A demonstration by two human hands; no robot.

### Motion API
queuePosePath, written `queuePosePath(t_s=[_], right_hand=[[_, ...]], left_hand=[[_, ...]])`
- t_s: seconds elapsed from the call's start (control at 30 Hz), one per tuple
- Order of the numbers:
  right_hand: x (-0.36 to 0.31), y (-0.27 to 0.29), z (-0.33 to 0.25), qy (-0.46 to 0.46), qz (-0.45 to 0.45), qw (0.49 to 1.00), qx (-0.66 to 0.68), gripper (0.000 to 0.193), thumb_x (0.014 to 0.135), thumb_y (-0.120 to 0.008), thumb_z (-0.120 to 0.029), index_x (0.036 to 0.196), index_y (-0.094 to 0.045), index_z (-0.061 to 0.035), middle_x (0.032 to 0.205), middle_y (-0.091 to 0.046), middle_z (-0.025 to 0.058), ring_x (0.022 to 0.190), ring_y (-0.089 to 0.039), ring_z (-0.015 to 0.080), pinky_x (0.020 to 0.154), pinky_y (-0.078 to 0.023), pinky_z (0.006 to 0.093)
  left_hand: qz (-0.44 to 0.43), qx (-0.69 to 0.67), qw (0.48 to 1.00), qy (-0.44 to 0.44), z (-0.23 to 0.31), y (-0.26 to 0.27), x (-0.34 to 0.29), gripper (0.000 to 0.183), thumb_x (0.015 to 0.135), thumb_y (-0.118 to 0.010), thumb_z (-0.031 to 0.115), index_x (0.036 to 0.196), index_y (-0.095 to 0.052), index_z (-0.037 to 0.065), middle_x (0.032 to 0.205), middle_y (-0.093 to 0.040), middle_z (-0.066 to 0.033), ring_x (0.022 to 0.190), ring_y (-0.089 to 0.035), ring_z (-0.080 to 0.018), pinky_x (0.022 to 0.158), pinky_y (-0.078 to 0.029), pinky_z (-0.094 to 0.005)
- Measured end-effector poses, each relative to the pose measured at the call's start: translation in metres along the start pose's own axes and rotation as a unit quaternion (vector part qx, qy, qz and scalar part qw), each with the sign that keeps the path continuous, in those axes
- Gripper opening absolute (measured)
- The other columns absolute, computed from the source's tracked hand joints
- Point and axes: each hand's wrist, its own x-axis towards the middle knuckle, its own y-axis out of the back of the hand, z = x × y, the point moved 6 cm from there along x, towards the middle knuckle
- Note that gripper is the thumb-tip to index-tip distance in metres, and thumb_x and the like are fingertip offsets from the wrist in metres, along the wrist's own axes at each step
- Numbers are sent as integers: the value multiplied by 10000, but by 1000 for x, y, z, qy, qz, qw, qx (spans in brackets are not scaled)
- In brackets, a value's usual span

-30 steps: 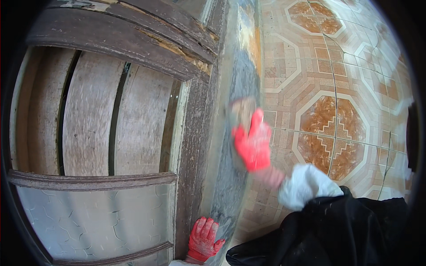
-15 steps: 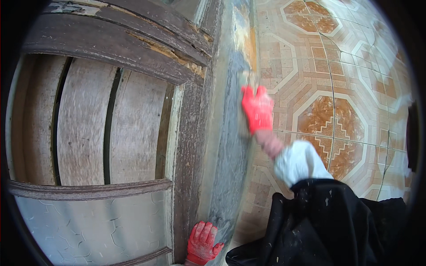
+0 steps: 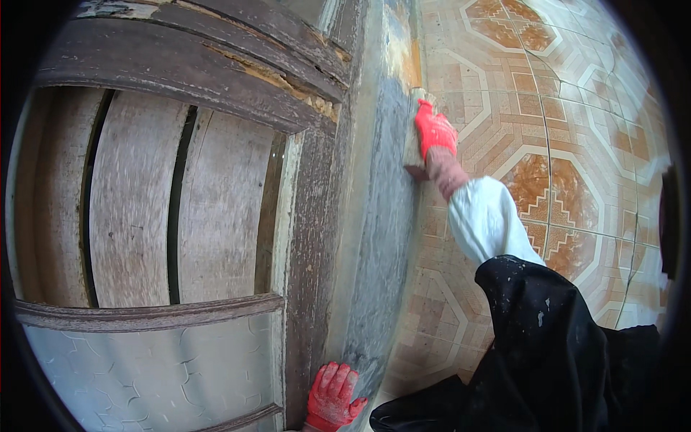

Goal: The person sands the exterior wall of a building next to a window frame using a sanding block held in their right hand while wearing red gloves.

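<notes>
My right hand, in a red-palmed glove, is closed around a narrow pale sanding block. A reddish-brown flap sticks out at the block's near end. The block lies along the right edge of a long grey beam, whose surface is worn, with bare yellowish patches toward the far end. My left hand, gloved in dusty red, rests flat near the beam's near end with its fingers stretched out. It holds nothing. The underside of the block is hidden.
Left of the beam stands an old brown wooden frame with peeling paint, slatted boards and a textured glass pane. Patterned floor tiles lie to the right. Black cloth covers my right upper arm.
My right hand has moved away from me and slightly right along the beam with the sanding block. My left hand has stayed nearly in place.
</notes>
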Motion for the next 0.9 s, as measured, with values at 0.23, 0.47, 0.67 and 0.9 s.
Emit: queuePosePath(t_s=[0.23, 0.47, 0.67, 0.9], right_hand=[[-231, 13, 43, 121, -85, 984, 102, 417, 704, -681, -183, 1059, -517, -38, 822, -566, 238, 815, -594, 428, 658, -463, 509], [18, 5, 25, 109, 74, 989, 72, 464, 840, -626, -422, 1066, -594, -19, 880, -625, 239, 889, -610, 424, 753, -492, 482], [-123, 10, -26, 330, 65, 921, -196, 513, 800, -680, -356, 1186, -576, -35, 1062, -587, 275, 907, -615, 441, 745, -502, 471], [-199, 36, -48, 385, 62, 917, 80, 621, 672, -755, -213, 1165, -459, 22, 859, -579, 210, 827, -598, 413, 730, -497, 453]], left_hand=[[2, -15, 999, 33, -1, 5, -13, 587, 809, -601, 437, 1205, -523, 10, 1268, -505, -182, 1224, -451, -409, 1054, -369, -543], [-3, -7, 1000, -1, 2, -6, -1, 571, 795, -589, 495, 1108, -562, 17, 1176, -544, -184, 1139, -511, -398, 1005, -412, -541], [-2, -2, 1000, 14, -2, -1, -2, 557, 785, -608, 464, 1117, -566, 18, 1198, -542, -184, 1155, -506, -402, 1011, -414, -536], [-9, -8, 999, 40, -5, -2, -10, 547, 819, -578, 460, 1145, -563, 21, 1216, -540, -180, 1175, -497, -405, 1018, -410, -537]])
